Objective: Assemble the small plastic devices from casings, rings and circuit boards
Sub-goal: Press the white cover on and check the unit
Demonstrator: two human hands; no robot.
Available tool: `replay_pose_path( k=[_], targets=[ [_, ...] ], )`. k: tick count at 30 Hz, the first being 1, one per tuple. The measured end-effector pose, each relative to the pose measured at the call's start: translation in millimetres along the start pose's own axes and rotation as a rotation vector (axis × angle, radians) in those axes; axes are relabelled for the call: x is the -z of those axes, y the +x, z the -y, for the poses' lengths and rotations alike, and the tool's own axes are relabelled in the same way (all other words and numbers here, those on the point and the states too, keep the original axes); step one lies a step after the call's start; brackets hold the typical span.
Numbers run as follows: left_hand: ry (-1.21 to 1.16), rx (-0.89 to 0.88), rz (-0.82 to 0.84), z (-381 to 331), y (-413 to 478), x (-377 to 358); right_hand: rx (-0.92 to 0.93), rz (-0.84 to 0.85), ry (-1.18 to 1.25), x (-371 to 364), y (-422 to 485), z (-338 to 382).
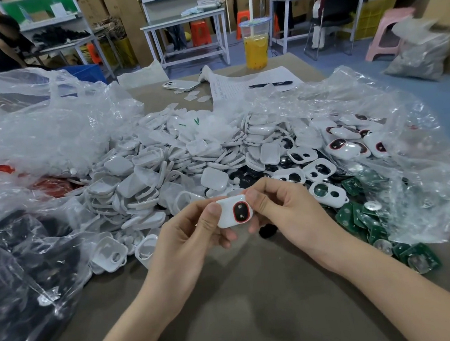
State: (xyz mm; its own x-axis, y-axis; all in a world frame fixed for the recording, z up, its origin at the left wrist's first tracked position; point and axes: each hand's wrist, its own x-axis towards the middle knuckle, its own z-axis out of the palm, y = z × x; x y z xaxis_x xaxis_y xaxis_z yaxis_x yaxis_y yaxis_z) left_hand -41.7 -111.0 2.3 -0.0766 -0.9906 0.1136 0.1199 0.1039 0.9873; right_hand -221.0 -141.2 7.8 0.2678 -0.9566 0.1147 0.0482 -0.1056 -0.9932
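Note:
A small white device (229,214) with a red-ringed black oval window is held just above the table's near centre. My left hand (189,237) grips its left end, thumb on top. My right hand (282,208) pinches its right end, thumb on its upper edge. Behind them spreads a big heap of white casings (162,162). Casing fronts with black inserts (301,174) lie to the right, finished devices (353,141) farther right. Green circuit boards (366,220) are scattered at the right.
Crumpled clear plastic bags (36,139) ring the heap; a dark-filled bag (18,286) sits at left. A phone (180,84), paper with a pen (270,84) and an orange drink cup (255,43) stand at the back. A person (4,43) works at a far bench.

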Motion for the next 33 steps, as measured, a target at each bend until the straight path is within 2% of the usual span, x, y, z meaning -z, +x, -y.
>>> replay_pose_path(
  k=[8, 16, 22, 25, 33],
  targets=[
    [0.057, -0.074, -0.016, -2, 0, 0, -0.091, 0.068, 0.164, 2, 3, 3],
    [0.306, -0.228, -0.125, 0, -4, 0, -0.026, 0.071, 0.200, -3, 1, 3],
    [0.544, -0.450, -0.118, 3, -6, 1, 0.144, 0.026, 0.063, -4, -2, -2],
    [0.583, -0.520, -0.110, 4, -6, 2, 0.220, -0.008, -0.038, -4, -4, -6],
    [0.618, -0.662, -0.084, 2, -8, 1, 0.369, -0.034, -0.071, -7, -8, -7]
  ],
)
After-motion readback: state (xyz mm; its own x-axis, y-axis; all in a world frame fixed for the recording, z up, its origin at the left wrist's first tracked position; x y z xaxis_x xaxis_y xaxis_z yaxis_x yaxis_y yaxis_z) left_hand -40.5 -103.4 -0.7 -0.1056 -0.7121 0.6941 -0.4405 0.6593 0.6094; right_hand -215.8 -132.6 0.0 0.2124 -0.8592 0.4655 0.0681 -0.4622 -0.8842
